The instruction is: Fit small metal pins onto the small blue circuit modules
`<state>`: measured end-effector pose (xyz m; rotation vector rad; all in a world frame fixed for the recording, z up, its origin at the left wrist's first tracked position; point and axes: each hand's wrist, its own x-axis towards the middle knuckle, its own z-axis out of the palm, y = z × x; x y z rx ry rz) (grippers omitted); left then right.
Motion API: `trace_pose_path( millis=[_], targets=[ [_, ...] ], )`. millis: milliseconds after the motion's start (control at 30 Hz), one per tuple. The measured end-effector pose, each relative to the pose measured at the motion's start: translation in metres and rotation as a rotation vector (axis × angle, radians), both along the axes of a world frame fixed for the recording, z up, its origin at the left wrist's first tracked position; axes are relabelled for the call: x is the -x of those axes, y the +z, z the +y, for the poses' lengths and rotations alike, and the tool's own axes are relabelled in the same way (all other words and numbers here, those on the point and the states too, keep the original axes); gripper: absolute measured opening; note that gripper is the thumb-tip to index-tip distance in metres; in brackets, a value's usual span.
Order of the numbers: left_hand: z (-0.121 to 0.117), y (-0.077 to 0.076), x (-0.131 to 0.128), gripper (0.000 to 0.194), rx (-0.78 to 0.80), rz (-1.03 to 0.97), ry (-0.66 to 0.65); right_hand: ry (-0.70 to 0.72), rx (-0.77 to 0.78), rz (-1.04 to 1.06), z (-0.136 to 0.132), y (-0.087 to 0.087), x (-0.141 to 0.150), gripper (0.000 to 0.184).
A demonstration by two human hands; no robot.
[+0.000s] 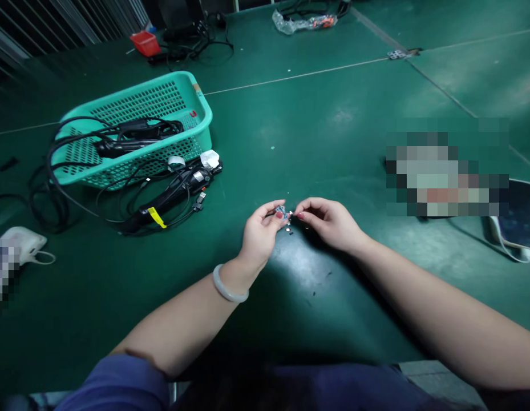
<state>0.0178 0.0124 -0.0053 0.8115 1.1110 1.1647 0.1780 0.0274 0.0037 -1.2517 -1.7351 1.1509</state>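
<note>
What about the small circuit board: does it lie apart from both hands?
No, the small circuit board is held in the fingers of the left hand.

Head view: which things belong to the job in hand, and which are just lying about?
Likely in the job:
small blue-grey piece, in the left hand
tiny bits near the right hand

Likely lying about:
green basket
black corded tool with a yellow tag
red container
dark-screened device

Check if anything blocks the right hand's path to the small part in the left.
A tiny white bit, by the right hand's fingers, shows in the gap before the small part held in the left hand; whether pinched, I cannot tell. Nothing else visible intervenes.
</note>
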Motion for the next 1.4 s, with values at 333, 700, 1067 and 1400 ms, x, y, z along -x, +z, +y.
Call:
trace_pose_path(
  millis=[333,700,1067,1400],
  targets=[
    [-0.002,-0.001,0.002,0.041,-0.049,0.010,-0.108,0.096,0.159,0.197,-0.001,0.010,-0.002,0.020],
    [-0.002,-0.005,0.002,0.033,-0.122,0.102,-0.103,0.042,0.311,0.274,-0.003,0.007,0.003,0.024],
    [-0.006,-0.002,0.001,0.041,-0.148,0.160,-0.153,-0.208,0.078,0.117,-0.006,0.005,0.003,0.020],
    [-0.006,-0.007,0.001,0.042,-0.173,0.147,-0.142,-0.310,0.035,0.106,-0.012,-0.001,0.011,0.015]
  ],
)
